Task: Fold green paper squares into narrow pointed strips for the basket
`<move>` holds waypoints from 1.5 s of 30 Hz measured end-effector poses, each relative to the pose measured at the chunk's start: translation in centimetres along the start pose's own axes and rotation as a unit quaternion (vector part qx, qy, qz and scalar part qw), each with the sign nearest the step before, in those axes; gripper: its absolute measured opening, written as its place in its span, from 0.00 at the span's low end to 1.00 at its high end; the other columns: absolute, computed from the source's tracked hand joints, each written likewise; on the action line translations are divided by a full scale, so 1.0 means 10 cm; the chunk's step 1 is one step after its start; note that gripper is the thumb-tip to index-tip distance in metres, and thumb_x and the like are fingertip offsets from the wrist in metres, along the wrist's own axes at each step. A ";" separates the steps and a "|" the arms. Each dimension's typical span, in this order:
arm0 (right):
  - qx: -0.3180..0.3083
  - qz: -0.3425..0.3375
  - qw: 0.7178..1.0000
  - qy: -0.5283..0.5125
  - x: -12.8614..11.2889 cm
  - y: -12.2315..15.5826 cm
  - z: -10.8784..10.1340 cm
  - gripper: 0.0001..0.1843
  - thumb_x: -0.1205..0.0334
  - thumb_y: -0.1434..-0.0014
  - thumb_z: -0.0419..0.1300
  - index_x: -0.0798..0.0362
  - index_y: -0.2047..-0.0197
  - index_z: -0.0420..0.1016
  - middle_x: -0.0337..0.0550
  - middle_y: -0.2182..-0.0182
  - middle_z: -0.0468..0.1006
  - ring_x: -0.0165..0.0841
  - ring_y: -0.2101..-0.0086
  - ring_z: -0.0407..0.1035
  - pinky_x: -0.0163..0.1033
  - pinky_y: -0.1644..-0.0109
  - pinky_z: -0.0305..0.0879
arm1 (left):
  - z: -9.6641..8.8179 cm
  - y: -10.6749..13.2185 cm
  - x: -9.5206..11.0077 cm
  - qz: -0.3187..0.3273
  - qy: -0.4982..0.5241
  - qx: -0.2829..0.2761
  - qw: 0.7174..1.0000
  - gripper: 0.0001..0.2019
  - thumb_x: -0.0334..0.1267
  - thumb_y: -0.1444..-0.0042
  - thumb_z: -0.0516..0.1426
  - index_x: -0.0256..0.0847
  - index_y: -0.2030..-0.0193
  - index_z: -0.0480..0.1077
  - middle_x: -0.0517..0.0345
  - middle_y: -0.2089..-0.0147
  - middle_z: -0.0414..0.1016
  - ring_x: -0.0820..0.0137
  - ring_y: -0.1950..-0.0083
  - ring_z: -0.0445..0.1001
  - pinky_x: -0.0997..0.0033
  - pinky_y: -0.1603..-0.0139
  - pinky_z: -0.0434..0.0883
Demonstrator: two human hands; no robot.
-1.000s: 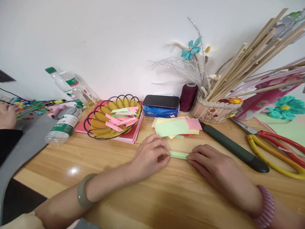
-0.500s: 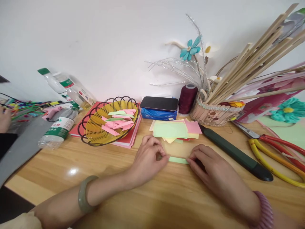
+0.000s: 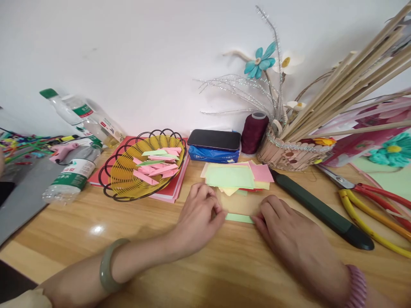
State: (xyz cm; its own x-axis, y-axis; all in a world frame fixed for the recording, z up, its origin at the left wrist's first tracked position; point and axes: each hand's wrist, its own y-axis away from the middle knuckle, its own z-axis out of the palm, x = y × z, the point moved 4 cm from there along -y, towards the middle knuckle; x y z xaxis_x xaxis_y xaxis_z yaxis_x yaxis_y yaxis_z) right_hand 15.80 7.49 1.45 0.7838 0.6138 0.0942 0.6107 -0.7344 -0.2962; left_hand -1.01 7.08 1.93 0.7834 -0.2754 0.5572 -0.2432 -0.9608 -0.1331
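A narrow light-green folded paper strip [image 3: 239, 218] lies on the wooden table between my hands. My left hand [image 3: 201, 218] pinches its left end, thumb against the curled fingers. At the other end, my right hand [image 3: 284, 222] closes its fingertips on the strip; the tips are partly hidden behind the hand. Just beyond sits a stack of green, pink and yellow paper sheets [image 3: 229, 176]. To the left, a yellow woven basket [image 3: 120, 177] holds several folded pink and green paper pieces [image 3: 157, 164].
Behind the sheets, a phone [image 3: 213, 140] rests on a blue packet [image 3: 213, 155], beside a dark-red thread spool [image 3: 254, 134]. On the right lie a dark-green utility knife [image 3: 321, 209] and scissors [image 3: 349, 188]. Plastic bottles [image 3: 72, 179] and a pink glue gun [image 3: 64, 152] are at left.
The view has shifted slightly. My right hand has turned flatter over the strip's right end, while my left hand keeps its pinch at the left end.
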 end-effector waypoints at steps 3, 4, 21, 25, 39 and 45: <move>-0.006 0.007 1.000 0.013 0.01 0.01 -0.02 0.11 0.63 0.39 0.45 0.52 0.72 0.59 0.42 0.74 0.63 0.37 0.72 0.63 0.42 0.72 0.57 | -0.01 0.00 -0.02 0.004 -0.029 -0.007 1.000 0.08 0.35 0.46 0.56 0.39 0.74 0.63 0.55 0.60 0.61 0.61 0.49 0.57 0.58 0.48 0.61; -0.007 0.011 1.000 0.011 0.02 0.01 -0.02 0.11 0.62 0.38 0.45 0.51 0.73 0.59 0.42 0.74 0.63 0.37 0.72 0.63 0.42 0.72 0.58 | -0.01 0.01 -0.03 0.003 -0.039 -0.007 0.999 0.08 0.35 0.46 0.56 0.39 0.74 0.63 0.55 0.60 0.61 0.61 0.48 0.56 0.57 0.48 0.61; 0.043 -0.192 0.980 -0.015 -0.17 0.04 -0.19 0.19 0.76 0.42 0.40 0.62 0.54 0.69 0.50 0.64 0.73 0.40 0.62 0.65 0.45 0.62 0.62 | 0.01 0.01 -0.11 0.003 0.019 0.029 0.999 0.03 0.30 0.47 0.56 0.41 0.69 0.65 0.57 0.62 0.62 0.63 0.53 0.59 0.63 0.54 0.62; 0.033 -0.181 0.983 -0.009 -0.15 0.05 -0.19 0.20 0.75 0.42 0.41 0.59 0.54 0.69 0.49 0.64 0.73 0.39 0.62 0.65 0.44 0.63 0.63 | -0.01 0.04 -0.13 0.020 0.021 0.034 0.999 0.04 0.27 0.47 0.53 0.40 0.68 0.63 0.56 0.62 0.62 0.63 0.53 0.59 0.62 0.54 0.62; 0.054 -0.174 0.983 0.000 -0.13 0.09 -0.18 0.19 0.75 0.44 0.43 0.61 0.53 0.68 0.50 0.64 0.72 0.39 0.62 0.65 0.44 0.62 0.65 | -0.13 0.14 -0.10 0.052 0.067 0.060 0.995 0.09 0.25 0.45 0.50 0.41 0.64 0.68 0.57 0.65 0.70 0.66 0.55 0.64 0.66 0.56 0.66; 0.046 -0.173 0.984 0.016 -0.15 0.10 -0.17 0.20 0.76 0.45 0.43 0.62 0.53 0.68 0.51 0.64 0.72 0.41 0.62 0.65 0.44 0.63 0.65 | -0.07 0.16 -0.07 0.130 -0.049 0.067 0.988 0.08 0.34 0.40 0.50 0.41 0.63 0.71 0.54 0.64 0.70 0.66 0.56 0.65 0.65 0.56 0.66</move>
State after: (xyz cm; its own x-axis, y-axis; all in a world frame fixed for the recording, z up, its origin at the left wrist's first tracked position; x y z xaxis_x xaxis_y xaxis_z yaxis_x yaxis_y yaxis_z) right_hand 15.38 5.31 2.67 0.5342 0.8124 0.2338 0.8303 -0.4522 -0.3259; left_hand -2.39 5.75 1.89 0.7569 -0.5096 0.4092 -0.3716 -0.8506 -0.3719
